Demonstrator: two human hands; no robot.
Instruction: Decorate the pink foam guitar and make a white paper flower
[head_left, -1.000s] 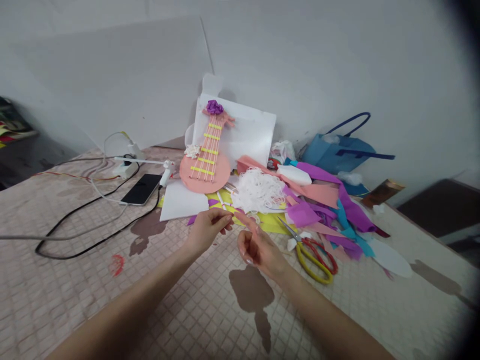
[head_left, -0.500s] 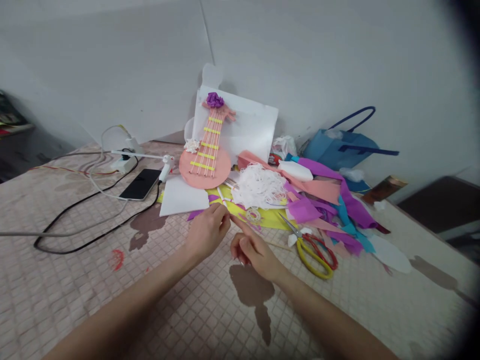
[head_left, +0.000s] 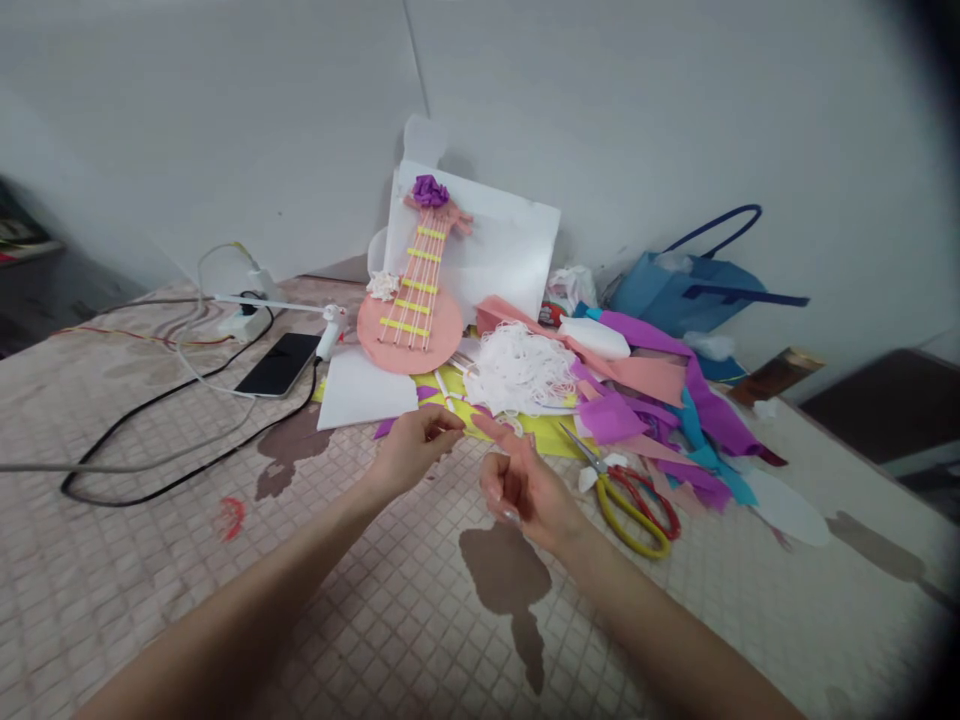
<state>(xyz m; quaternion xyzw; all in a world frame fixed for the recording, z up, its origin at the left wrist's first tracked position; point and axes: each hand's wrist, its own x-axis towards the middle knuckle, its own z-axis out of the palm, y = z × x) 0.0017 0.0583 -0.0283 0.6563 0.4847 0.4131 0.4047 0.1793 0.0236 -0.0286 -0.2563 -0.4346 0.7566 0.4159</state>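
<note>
My left hand is above the near edge of the craft pile, thumb and fingers pinched together. Whatever is between its fingertips is too small to make out. Just right of it, my right hand has its index finger stretched toward the left fingertips, thumb raised apart and the other fingers curled; I see nothing held in it. Behind my hands lie a yellow sheet and a heap of white string. A pink paper guitar with yellow frets leans at the back, a purple flower on its head.
Scissors with yellow and red handles lie right of my right hand, beside purple, pink and blue paper strips. A phone, cables and a power strip are at left. A blue bag stands against the wall.
My hands have moved slightly apart. The right hand has shifted right and turned, its thumb now raised; the left fingers have drawn off the right index fingertip.
</note>
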